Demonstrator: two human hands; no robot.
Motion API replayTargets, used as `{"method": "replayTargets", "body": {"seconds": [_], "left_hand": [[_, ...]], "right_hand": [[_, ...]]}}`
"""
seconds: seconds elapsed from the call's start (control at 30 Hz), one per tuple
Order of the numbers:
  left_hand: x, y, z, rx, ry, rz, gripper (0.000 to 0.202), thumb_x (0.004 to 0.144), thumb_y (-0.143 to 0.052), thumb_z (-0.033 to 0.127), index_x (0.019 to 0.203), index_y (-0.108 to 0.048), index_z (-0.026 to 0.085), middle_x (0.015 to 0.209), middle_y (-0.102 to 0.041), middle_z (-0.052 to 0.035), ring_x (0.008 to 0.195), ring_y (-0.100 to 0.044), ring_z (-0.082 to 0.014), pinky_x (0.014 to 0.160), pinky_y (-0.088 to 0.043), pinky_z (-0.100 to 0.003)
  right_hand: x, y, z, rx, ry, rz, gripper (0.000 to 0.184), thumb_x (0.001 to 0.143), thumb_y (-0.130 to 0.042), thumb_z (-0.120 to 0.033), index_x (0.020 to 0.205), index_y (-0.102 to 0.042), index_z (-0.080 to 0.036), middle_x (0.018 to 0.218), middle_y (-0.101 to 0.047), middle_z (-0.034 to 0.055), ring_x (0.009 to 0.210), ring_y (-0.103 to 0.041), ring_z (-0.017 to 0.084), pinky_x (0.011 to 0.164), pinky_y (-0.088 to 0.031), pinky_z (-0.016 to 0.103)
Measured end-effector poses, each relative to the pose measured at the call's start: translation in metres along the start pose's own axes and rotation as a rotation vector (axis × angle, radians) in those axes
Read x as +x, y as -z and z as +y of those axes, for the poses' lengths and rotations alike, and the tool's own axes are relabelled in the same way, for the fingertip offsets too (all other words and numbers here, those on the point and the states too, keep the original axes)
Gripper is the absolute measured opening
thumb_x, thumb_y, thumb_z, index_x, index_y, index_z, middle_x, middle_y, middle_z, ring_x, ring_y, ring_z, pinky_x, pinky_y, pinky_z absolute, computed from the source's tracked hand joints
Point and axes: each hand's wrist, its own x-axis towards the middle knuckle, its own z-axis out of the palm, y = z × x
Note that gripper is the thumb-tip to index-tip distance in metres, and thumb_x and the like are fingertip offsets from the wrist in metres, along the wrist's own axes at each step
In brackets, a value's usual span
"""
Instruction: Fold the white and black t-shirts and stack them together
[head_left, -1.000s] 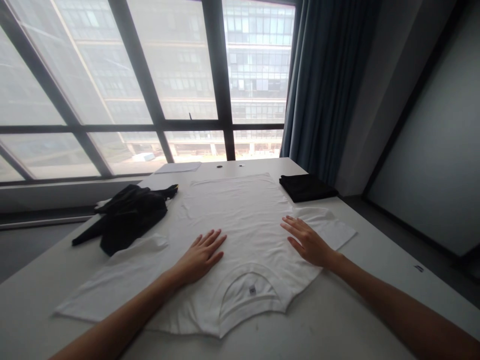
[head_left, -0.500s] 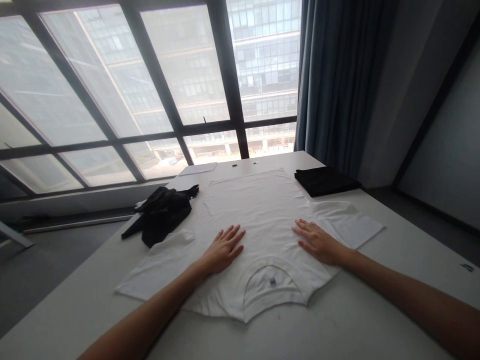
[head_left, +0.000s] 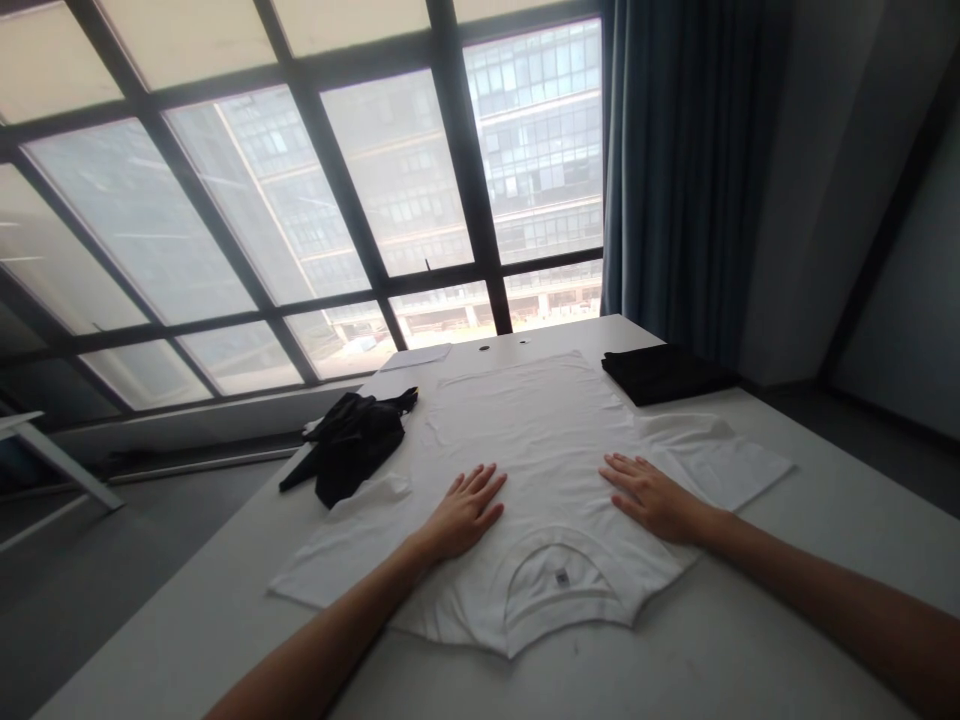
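Note:
A white T-shirt [head_left: 536, 430] lies spread flat on the white table [head_left: 750, 640], collar toward me and sleeves out to both sides. My left hand [head_left: 465, 512] rests palm down on the shirt just left of the collar, fingers stretched out. On the shirt's right shoulder my right hand [head_left: 651, 496] lies flat too, fingers extended. Neither hand holds anything.
A crumpled black garment [head_left: 351, 440] sits at the table's left edge beside the shirt's left sleeve. A folded black garment [head_left: 664, 373] lies at the far right corner. A sheet of paper [head_left: 416, 357] is at the far edge. Large windows and a blue curtain [head_left: 667, 170] stand behind.
Both hands stay flat on the shirt in about the same places. The view has tilted up and swung left, so the table and shirt sit further right in the picture.

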Motion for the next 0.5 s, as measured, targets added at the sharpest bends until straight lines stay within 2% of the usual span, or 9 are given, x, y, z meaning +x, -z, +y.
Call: {"method": "replayTargets", "body": {"seconds": [0.5], "left_hand": [[0.0004, 0.0053, 0.0055, 0.000, 0.027, -0.031, 0.061, 0.106, -0.028, 0.057, 0.160, -0.029, 0.028, 0.168, -0.016, -0.0041, 0.155, -0.013, -0.0252, 0.124, -0.012, -0.049]], "right_hand": [[0.0002, -0.0030, 0.0052, -0.015, 0.031, 0.017, 0.054, 0.102, -0.042, -0.045, 0.149, -0.050, -0.020, 0.160, -0.038, 0.0128, 0.150, -0.031, 0.029, 0.121, -0.024, 0.052]]}}
